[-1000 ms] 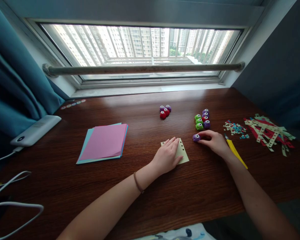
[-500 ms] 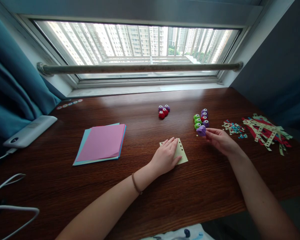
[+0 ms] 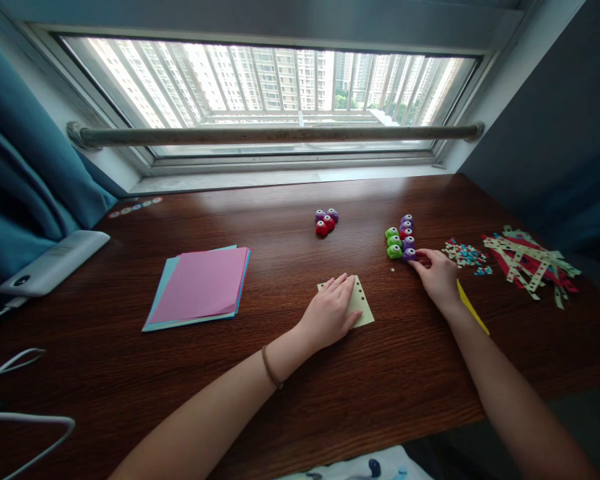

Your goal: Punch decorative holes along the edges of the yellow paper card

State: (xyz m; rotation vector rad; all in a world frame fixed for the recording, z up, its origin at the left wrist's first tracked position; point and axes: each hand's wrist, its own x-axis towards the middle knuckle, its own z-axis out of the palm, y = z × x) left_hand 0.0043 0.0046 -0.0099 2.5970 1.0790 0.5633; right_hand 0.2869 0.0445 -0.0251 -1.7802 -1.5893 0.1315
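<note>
My left hand (image 3: 329, 312) lies flat with fingers stretched out, pressing a pale yellow sheet (image 3: 364, 308) onto the table. Star-shaped holes run along that sheet's edges. Thumb and fingers of my right hand (image 3: 437, 275) pinch a purple craft punch (image 3: 409, 254) at the near end of a row. Beside and behind it stand green punches (image 3: 394, 251), a red punch (image 3: 407, 233) and more purple ones. A tiny pale star (image 3: 393, 270) rests on the table just in front of them.
Red and purple punches (image 3: 325, 224) cluster farther back. Stacked coloured paper (image 3: 197, 287) lies left. Confetti (image 3: 464, 253) and punched paper strips (image 3: 530, 260) lie right. Something yellow (image 3: 473, 308) shows beside my right forearm. A white power bank (image 3: 55, 263) and cables are far left.
My right hand has lowered the purple punch from a tilted, raised position to stand upright at the row's near end. The yellow thing by the forearm has come into view. My left hand stays put.
</note>
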